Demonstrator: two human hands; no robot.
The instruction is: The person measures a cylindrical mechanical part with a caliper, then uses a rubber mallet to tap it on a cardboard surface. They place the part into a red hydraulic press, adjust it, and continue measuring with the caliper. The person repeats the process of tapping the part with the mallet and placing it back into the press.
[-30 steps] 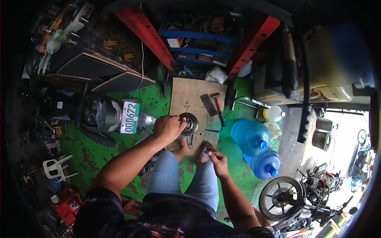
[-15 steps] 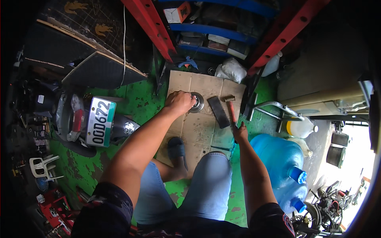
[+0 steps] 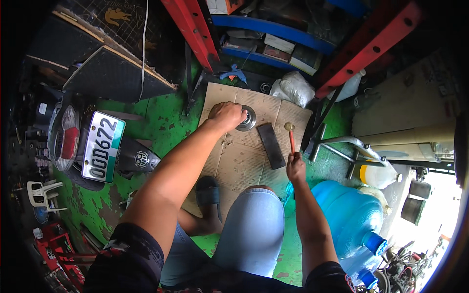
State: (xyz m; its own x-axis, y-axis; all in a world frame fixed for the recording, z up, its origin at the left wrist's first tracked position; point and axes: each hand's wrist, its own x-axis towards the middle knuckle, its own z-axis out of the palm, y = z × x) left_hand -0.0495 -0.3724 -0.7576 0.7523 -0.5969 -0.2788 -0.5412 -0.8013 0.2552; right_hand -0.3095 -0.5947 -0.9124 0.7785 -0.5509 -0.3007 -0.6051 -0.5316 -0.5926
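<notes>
My left hand point(image 3: 228, 116) is closed, knuckles up, at the left edge of a round metal part point(image 3: 249, 123) with a hub in its middle. The fingertips and anything inside them are hidden. My right hand point(image 3: 295, 167) is wrapped around the red handle of a hammer point(image 3: 292, 140), whose head points away from me and shows a round, pale face. Between the metal part and the hammer, a dark rectangular block point(image 3: 271, 146) lies slanted on a flattened cardboard sheet point(image 3: 239, 161).
Beyond the cardboard stand a red upright frame point(image 3: 193, 34), a blue shelf point(image 3: 273, 31) and a white plastic bag point(image 3: 297, 89). Blue water jugs point(image 3: 349, 215) and a metal tube frame point(image 3: 344, 144) are at right. A motorcycle with a licence plate point(image 3: 103, 146) stands at left.
My right hand has lifted and turned the hammer, so its head now shows a round face instead of its side. My left hand stays at the metal part. The whole view has shifted slightly.
</notes>
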